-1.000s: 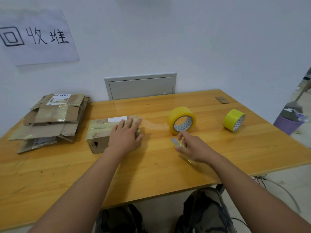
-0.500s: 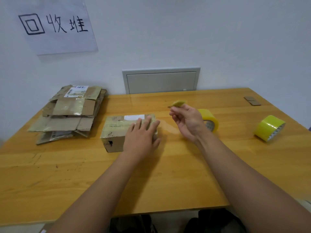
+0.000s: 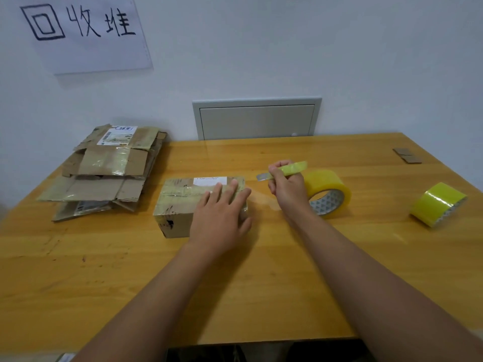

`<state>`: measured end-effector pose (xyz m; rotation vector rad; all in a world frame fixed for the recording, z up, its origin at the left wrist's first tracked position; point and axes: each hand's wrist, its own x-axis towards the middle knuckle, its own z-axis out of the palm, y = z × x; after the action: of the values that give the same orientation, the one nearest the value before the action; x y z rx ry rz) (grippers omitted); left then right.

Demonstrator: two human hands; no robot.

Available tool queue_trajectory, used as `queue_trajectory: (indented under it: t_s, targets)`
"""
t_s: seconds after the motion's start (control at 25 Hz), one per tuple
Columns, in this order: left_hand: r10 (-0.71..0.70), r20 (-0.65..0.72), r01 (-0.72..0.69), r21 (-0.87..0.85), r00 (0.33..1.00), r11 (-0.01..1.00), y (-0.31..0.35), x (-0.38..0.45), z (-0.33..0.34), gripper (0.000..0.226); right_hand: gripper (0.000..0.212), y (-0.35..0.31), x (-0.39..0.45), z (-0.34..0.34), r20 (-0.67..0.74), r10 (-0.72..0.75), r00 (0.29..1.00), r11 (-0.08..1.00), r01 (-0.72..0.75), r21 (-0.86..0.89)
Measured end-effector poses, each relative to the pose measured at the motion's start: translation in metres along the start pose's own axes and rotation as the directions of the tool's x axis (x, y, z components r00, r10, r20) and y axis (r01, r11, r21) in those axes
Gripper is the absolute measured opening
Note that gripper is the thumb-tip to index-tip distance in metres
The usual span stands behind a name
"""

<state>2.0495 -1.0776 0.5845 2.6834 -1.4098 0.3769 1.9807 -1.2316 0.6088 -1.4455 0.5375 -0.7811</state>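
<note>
While our left hand [image 3: 222,218] presses flat, fingers straight, on the box [image 3: 183,205] left of the tape roll [image 3: 328,190] and our right hand [image 3: 287,190], grip clenched, holds the knife [image 3: 286,169] between them, we judge its bared blade, aimed boxward, could slip into those fingers.

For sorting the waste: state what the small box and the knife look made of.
The small box: brown cardboard, matte, with glossy clear tape strips that glare. The knife: handle probably plastic, shiny yellow-green; blade tip grey and dull, likely metal.
</note>
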Motion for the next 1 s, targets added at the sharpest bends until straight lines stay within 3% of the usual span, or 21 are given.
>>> queue_trajectory:
  t_s: [0.16, 0.44, 0.6, 0.72, 0.84, 1.0]
  targets:
    - [0.008, 0.010, -0.008, -0.006, 1.000, 1.000, -0.001, 0.000, -0.003, 0.064, 0.010, 0.008, -0.004, -0.011, -0.006, 0.052, 0.999, 0.999, -0.052, 0.001]
    - [0.008, 0.052, -0.006, -0.044, 0.999, 0.999, -0.007, 0.001, -0.006, 0.070, 0.023, 0.005, -0.011, -0.031, 0.130, -0.048, 0.990, 0.995, 0.058, -0.079]
    - [0.009, 0.072, -0.006, -0.051, 0.997, 0.999, -0.006, 0.002, -0.009, 0.069, 0.001, 0.004, -0.008, -0.037, 0.204, -0.062, 0.977, 0.997, 0.054, 0.046]
    - [0.014, 0.076, -0.009, -0.065, 0.997, 0.998, -0.008, 0.002, -0.010, 0.069, 0.024, 0.006, -0.008, -0.040, 0.274, -0.064, 0.960, 0.998, 0.053, 0.045]
    - [0.015, 0.072, -0.010, -0.071, 0.997, 0.997, -0.008, 0.001, -0.011, 0.070, 0.028, 0.006, -0.011, -0.038, 0.336, -0.113, 0.935, 0.991, 0.129, -0.025]
    - [0.013, 0.072, -0.007, -0.074, 0.997, 0.997, -0.007, 0.002, -0.011, 0.071, 0.028, 0.007, -0.014, -0.037, 0.296, -0.129, 0.946, 0.987, 0.150, -0.049]
